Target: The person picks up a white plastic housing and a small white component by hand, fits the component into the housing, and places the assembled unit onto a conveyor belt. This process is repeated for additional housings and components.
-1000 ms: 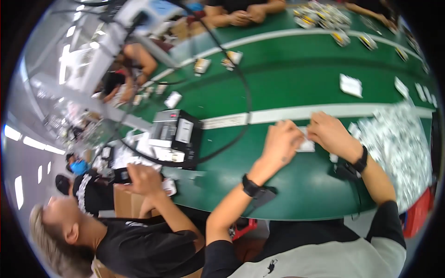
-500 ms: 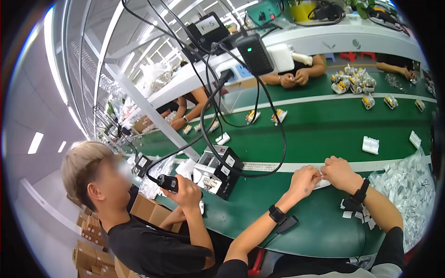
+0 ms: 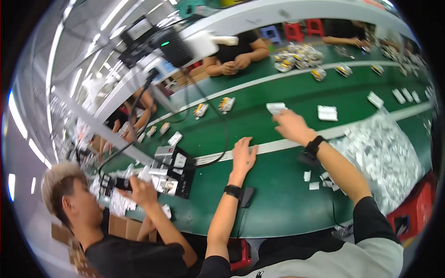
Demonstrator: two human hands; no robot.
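Note:
A small white rectangular plastic part (image 3: 276,108) lies on the green belt (image 3: 259,134). My right hand (image 3: 294,127) reaches over the near edge of that part. Its fingers are stretched toward the part and look loose rather than wrapped round it. Closer to me and further left, my left hand (image 3: 244,156) rests by the pale strip along the belt, fingers apart, with nothing in it. Another white ridged plastic part (image 3: 327,113) sits on the belt to the right of my right hand.
A clear bag (image 3: 380,157) of small white pieces lies at right, with loose white pieces (image 3: 327,180) beside it. A black metal device (image 3: 185,171) stands at left, under hanging cables. Beside it, a co-worker's hand (image 3: 144,191) holds a black tool. Yellow-and-white assemblies (image 3: 296,57) are piled across the belt.
My hands have moved apart. The right hand went forward over the belt to the white part, while the left opened and drew away to the left. The whole view has shifted.

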